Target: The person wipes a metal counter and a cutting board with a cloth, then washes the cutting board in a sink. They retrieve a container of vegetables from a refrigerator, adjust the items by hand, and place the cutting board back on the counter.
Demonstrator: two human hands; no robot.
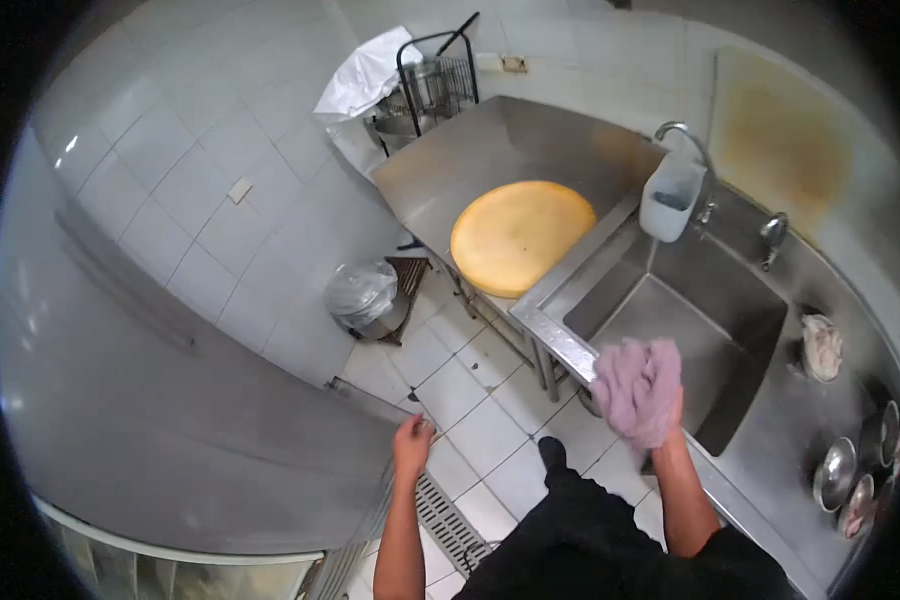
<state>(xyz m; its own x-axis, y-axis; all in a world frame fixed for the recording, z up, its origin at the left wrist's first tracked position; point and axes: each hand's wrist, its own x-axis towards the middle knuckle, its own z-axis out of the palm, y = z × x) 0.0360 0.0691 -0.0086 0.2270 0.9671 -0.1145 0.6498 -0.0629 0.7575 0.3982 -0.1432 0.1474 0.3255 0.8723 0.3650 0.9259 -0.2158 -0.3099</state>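
A bunched pink cloth (638, 390) is in my right hand (677, 425), over the front edge of the steel sink (660, 300). The cloth covers most of that hand's fingers. My left hand (413, 445) hangs lower on the left, its fingers curled in, with nothing showing in them. It is close to the corner of a large grey steel surface (220, 440). Beyond both hands, a round yellow chopping board (522, 240) lies flat on the steel table (510, 135).
A white plastic container (673, 195) hangs by the faucet (685, 130). Metal bowls (835, 475) stand on the right counter near a whitish bundle (822, 347). A lined bin (365, 300) and a floor drain grate (450, 525) are on the tiles. A wire rack (435, 85) stands behind the table.
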